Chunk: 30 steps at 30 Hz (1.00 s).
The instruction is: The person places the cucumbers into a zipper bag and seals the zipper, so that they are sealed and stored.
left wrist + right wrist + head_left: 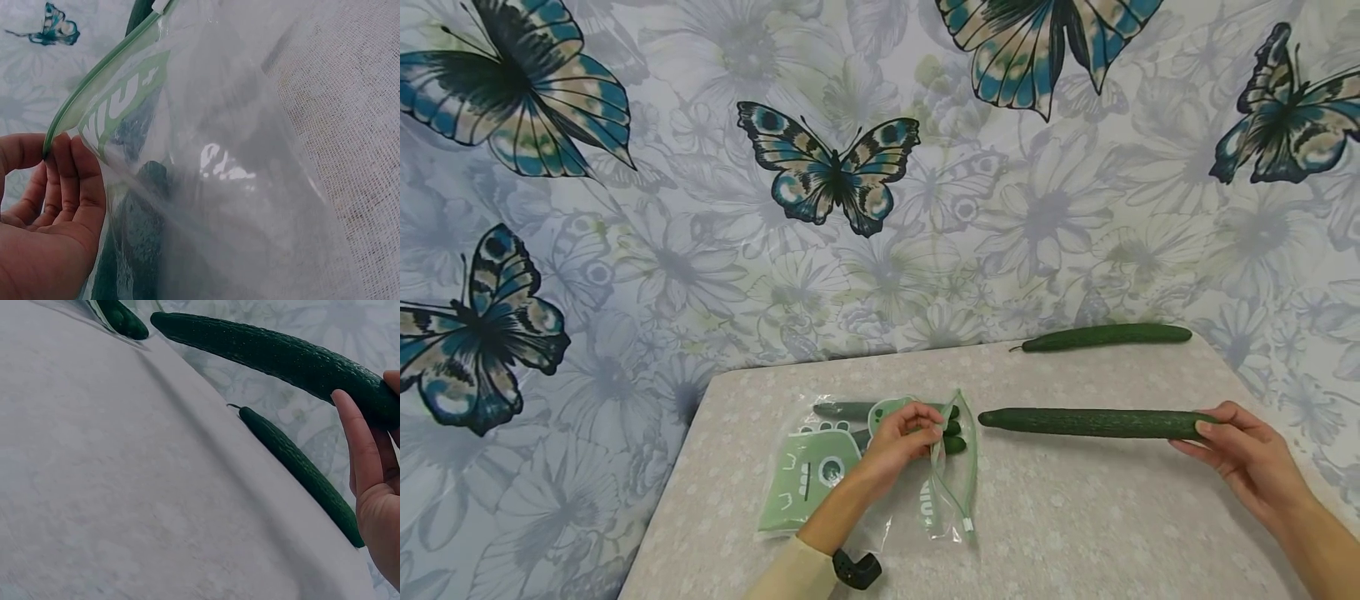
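My right hand (pixel 1255 462) grips one end of a long dark green cucumber (pixel 1090 422), which points left toward the bag's mouth. In the right wrist view that cucumber (pixel 269 356) is above the tabletop, its far tip close to the bag opening. My left hand (pixel 898 446) pinches the green zip edge of a clear zip bag (pixel 808 492) with green cartoon print, holding its mouth apart. The left wrist view has the thumb and fingers (pixel 80 169) on that green edge (pixel 94 78). Several cucumbers (pixel 841 411) lie inside the bag, partly covered by print and hand.
Another cucumber (pixel 1108 337) lies along the table's back edge, right of the bag. A pale patterned cloth covers the table (pixel 1075 517). Behind it stands a wall (pixel 880 292) with butterfly and flower print. A black band (pixel 857 570) is on my left wrist.
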Available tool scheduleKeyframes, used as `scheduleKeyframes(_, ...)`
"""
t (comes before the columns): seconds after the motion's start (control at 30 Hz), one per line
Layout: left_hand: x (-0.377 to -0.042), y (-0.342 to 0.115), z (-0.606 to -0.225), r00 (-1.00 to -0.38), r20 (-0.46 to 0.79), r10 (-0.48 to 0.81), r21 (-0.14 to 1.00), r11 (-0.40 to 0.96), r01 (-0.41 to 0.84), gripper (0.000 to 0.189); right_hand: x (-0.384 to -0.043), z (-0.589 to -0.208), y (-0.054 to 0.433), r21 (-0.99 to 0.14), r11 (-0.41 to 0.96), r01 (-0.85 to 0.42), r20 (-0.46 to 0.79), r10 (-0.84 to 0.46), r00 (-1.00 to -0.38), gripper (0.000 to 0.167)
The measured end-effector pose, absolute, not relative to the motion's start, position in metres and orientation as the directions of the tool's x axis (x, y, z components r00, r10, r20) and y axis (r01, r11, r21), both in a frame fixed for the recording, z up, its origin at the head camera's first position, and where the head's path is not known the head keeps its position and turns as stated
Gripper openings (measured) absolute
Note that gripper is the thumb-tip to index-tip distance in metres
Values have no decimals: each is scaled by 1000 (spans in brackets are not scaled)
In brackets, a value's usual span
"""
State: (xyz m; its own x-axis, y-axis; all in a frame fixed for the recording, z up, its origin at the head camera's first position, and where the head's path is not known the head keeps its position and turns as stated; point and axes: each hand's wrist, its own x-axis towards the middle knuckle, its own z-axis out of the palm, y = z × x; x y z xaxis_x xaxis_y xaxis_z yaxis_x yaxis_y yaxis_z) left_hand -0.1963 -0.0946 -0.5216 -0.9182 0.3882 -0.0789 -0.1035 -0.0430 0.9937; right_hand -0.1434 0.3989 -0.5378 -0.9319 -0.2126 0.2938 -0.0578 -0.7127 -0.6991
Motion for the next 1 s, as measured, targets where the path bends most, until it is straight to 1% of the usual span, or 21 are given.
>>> scheduleKeyframes(0.27,-195,-96,-520,-921,-78,381,994,-43,-102,27,-143,-541,376,-734,-679,4,279,-308,-910,53)
scheduleKeyframes(0.47,-193,-96,-518,-917,-74,391,994,-46,-100,27,-144,-543,358,-809,-587,17,239,-356,-903,51)
scheduleKeyframes(0.57,-193,-96,-518,-917,-75,392,994,-47,-102,27,-145,-544,350,-829,-558,31,220,-376,-900,49)
scheduleKeyframes(0.8,-194,-94,-519,-924,-75,375,994,-44,-98,26,-150,-545,323,-847,-523,95,154,-412,-898,40)
scheduleKeyframes(1.0,-193,-94,-519,-924,-84,374,992,-52,-112,25,-157,-546,299,-870,-472,143,105,-460,-881,35)
